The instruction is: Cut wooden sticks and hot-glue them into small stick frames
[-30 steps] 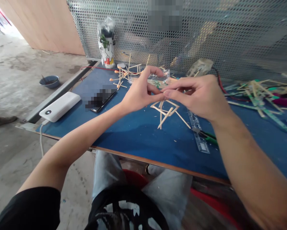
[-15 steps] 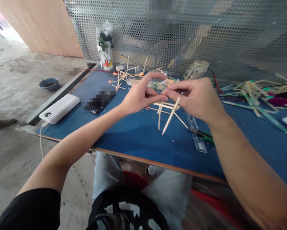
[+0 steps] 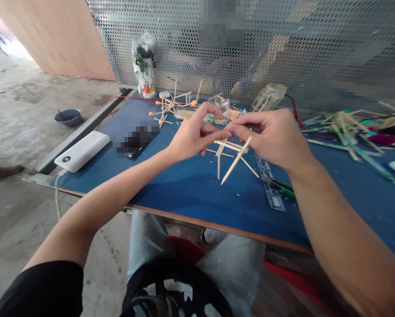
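Over the middle of the blue table I have a small frame of joined wooden sticks (image 3: 236,161), its legs pointing down and toward me. My left hand (image 3: 197,132) pinches the top of it from the left, thumb and fingers together, index finger arched above. From the right, my right hand (image 3: 266,134) pinches the same spot, its fingertips meeting those of the left. The fingers cover the top joint. Behind my hands lie a clear packet of sticks (image 3: 187,113) and another stick structure with orange tips (image 3: 166,105).
A clear ruler (image 3: 272,189) and a green-handled tool (image 3: 283,188) lie right of the frame. On the left are a phone (image 3: 139,141) and a white power bank (image 3: 82,151). A wrapped cup (image 3: 146,72) stands by the mesh panel (image 3: 184,48). Loose sticks (image 3: 347,127) pile up at right.
The stick frame has tilted slightly, its front leg's lower end shifting a little left. Both hands keep their pinch in nearly the same place.
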{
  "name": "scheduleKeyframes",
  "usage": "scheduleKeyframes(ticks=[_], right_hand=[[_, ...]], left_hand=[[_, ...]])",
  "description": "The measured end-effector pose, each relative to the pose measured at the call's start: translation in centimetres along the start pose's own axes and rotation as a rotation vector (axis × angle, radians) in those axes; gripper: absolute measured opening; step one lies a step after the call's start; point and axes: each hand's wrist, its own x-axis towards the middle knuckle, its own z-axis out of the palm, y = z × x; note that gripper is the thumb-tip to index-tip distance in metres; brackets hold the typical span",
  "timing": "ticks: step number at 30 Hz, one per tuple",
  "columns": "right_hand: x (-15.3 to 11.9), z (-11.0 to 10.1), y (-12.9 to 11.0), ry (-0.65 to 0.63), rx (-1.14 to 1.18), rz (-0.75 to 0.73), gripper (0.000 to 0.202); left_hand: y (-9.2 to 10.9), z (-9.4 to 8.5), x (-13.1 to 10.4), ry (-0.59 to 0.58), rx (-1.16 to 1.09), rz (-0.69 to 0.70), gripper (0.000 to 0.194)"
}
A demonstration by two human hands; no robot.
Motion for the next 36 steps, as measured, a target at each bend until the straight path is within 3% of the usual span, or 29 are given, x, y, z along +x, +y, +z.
scheduleKeyframes(ticks=[8,12,20,26,33,36], right_hand=[[-0.4,-0.3,-0.4,0.073,-0.101,-0.069,0.012],[-0.5,-0.4,-0.7,0.068,-0.127,-0.089,0.012],[-1.1,-0.4,-1.7,0.07,-0.125,-0.072,0.013],[-1.2,-0.5,-0.8,0.011,-0.072,-0.013,0.019],[-1.6,-0.2,-0.8,0.086,-0.086,0.021,0.021],[-1.8,-0.4,-0.9,0.093,-0.097,0.019,0.021]], left_hand=[[-0.5,-2.1,1.1,-0.112,0.07,0.131,0.022],[-0.9,-2.2,1.2,-0.087,0.112,0.184,0.017],[-0.7,-1.7,0.9,-0.08,0.141,0.162,0.018],[-0.9,-1.2,0.9,-0.066,0.203,0.144,0.027],[-0.5,-0.6,0.9,-0.068,0.206,0.119,0.027],[-1.2,-0.8,1.0,-0.082,0.225,0.064,0.024]])
